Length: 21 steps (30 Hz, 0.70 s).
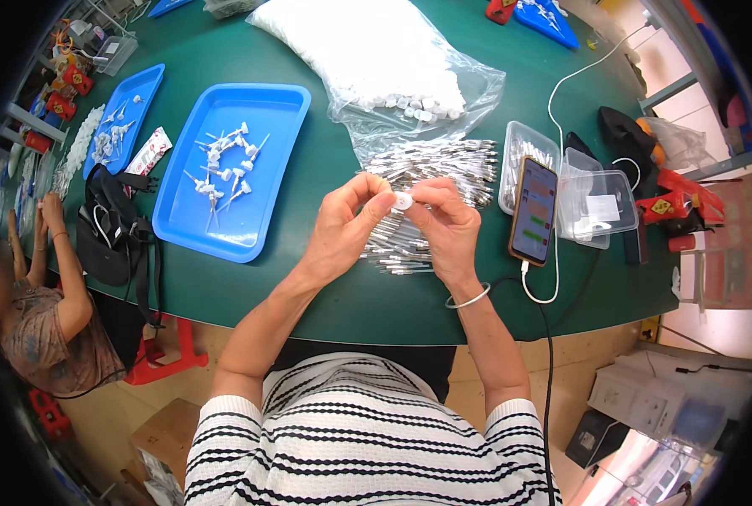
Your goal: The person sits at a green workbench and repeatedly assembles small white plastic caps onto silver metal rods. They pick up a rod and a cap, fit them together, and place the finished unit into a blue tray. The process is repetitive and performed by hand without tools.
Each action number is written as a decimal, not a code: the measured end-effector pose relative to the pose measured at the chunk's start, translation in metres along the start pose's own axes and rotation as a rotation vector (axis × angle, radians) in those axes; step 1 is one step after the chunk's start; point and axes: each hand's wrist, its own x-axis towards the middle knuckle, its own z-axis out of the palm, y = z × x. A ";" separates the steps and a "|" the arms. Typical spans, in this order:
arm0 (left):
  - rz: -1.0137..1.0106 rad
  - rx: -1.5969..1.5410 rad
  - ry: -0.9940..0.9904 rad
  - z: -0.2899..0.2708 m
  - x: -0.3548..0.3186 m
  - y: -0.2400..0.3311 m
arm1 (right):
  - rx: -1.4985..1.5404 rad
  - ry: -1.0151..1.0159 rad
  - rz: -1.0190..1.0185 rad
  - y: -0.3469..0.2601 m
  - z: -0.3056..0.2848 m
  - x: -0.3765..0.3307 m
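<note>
Between my fingertips is a small round white plastic piece (402, 201), held over the pile on the table. My left hand (348, 221) pinches it from the left with thumb and finger. From the other side my right hand (445, 221) closes on it, thumb and fingers pressed together. Under and behind both hands lies a heap of thin metal-and-white rods (468, 160). Beyond the heap, a large clear plastic bag (367, 51) spills white cube-like caps. To the left, a blue tray (291, 105) holds several white pieces with thin stems (226, 160).
A phone (533, 211) on a white cable leans by clear plastic boxes (599, 202) at the right. Left of the tray are a black bag (110, 228) and a second blue tray (144, 80). Another person (55, 312) works at the green table's (334, 312) left side.
</note>
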 end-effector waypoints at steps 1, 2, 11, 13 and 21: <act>-0.010 -0.051 -0.009 0.001 0.000 -0.003 | 0.042 -0.004 0.023 0.001 0.000 0.000; -0.012 -0.057 -0.009 0.001 0.001 -0.005 | 0.085 -0.008 0.046 0.003 0.000 -0.001; 0.066 -0.093 -0.004 0.002 0.004 -0.006 | 0.010 -0.023 0.013 0.000 0.000 0.001; 0.003 -0.044 -0.084 0.004 0.003 0.000 | -0.069 -0.041 -0.029 -0.002 0.000 0.001; 0.041 -0.146 -0.076 -0.001 0.005 -0.011 | -0.037 -0.047 0.001 -0.003 0.003 -0.001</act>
